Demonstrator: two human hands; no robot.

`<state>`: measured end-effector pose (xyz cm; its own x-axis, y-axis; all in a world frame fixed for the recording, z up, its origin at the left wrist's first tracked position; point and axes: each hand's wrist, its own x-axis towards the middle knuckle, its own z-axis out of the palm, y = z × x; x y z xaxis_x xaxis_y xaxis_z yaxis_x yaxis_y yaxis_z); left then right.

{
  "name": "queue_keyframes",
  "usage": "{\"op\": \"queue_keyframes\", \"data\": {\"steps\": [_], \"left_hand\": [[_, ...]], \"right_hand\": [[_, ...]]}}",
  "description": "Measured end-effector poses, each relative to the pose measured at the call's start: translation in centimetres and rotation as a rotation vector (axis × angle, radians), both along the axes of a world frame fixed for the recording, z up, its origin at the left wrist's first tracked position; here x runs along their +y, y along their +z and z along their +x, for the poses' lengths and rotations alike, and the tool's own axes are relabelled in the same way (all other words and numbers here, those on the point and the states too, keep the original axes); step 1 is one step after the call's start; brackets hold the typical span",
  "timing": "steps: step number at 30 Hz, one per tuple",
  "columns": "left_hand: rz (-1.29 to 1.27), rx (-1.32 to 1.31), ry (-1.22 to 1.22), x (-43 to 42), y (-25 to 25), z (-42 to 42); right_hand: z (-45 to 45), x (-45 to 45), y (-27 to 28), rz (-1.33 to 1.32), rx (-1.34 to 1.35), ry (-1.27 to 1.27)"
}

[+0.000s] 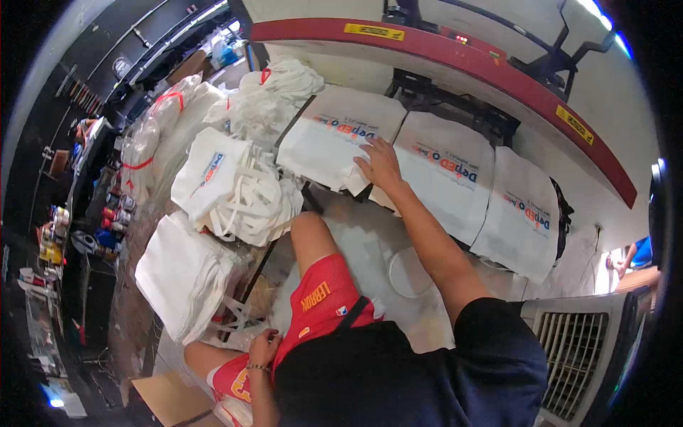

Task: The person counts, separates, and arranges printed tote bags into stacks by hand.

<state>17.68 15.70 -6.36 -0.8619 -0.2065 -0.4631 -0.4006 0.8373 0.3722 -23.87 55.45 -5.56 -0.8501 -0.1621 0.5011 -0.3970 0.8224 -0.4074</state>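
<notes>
My right hand (380, 167) lies with spread fingers on the lower right part of a white printed bag (324, 135), at the left of a row on the press bed. Beside it are a second printed bag (445, 171) and a third (523, 213). My left hand (263, 349) rests by my red shorts with its fingers curled; anything inside them is hidden. To the left, a printed bag (210, 171) tops a pile with loose handles. Nearer me is a stack of plain white bags (178, 277).
A red press frame with caution labels (455, 53) arches over the bags. Bundled white bags (277, 89) and plastic-wrapped bundles (146, 146) stand at the back left. A white round lid (413, 274) is below the bed. Part of another person (635, 256) shows far right.
</notes>
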Motion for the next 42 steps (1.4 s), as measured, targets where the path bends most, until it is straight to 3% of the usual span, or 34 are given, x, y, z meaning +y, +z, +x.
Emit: {"op": "queue_keyframes", "data": {"steps": [1, 2, 5, 9, 12, 15, 16, 22, 25, 28, 31, 34, 37, 40, 42], "left_hand": [[0.011, -0.025, -0.001, 0.3, 0.5, -0.5], [0.021, -0.051, -0.005, 0.6, 0.9, -1.1], [0.075, -0.09, -0.024, 1.5, 0.9, -3.0], [0.178, -0.045, -0.007, 2.9, -1.2, -3.3], [0.174, -0.02, 0.001, 3.1, -1.2, -3.1], [0.113, -0.059, 0.028, 4.6, 3.3, -4.3], [0.121, 0.001, 0.001, 3.9, 1.4, -3.5], [0.216, 0.081, -0.052, 4.9, 4.7, -4.2], [0.23, 0.093, -0.073, 4.7, 4.9, -3.9], [0.242, 0.062, -0.105, 3.9, 4.0, -4.0], [0.319, 0.053, -0.182, 2.6, 4.4, -6.0], [0.607, 0.202, -0.016, 0.8, 5.1, -9.6], [1.096, 0.218, 0.384, -1.2, 7.2, -12.8], [1.542, 0.193, 0.578, -5.2, 7.7, -16.3], [1.967, 0.227, 0.585, -8.2, 6.5, -18.7]], "right_hand": [[-0.8, 0.3, -0.1, 0.085, 0.068, -0.045], [-1.5, 0.5, -0.3, 0.17, -0.112, -0.037], [-1.9, 0.8, -4.5, 0.333, -0.213, -0.061], [-2.5, 1.0, -4.6, 0.303, -0.313, -0.03], [-1.7, 0.6, -3.6, 0.285, -0.264, 0.006], [-0.5, -0.4, -0.1, 0.318, -0.305, 0.129], [0.4, -1.2, 1.5, 0.375, -0.33, 0.164], [2.2, -5.1, 0.4, 0.567, -0.328, 0.186], [1.7, -5.0, -2.1, 0.68, -0.09, 0.105], [-0.8, -3.5, -1.5, 0.397, -0.187, 0.356], [-4.1, -2.8, -0.9, 0.046, -0.009, 0.392], [-1.0, -5.4, 6.5, -0.395, -0.133, 0.3], [4.6, -7.6, 8.4, -0.427, 0.007, 0.46], [14.8, -11.4, 9.6, -0.6, -0.281, 0.685], [20.2, -12.4, 9.5, -0.334, -0.315, 0.887]]}}
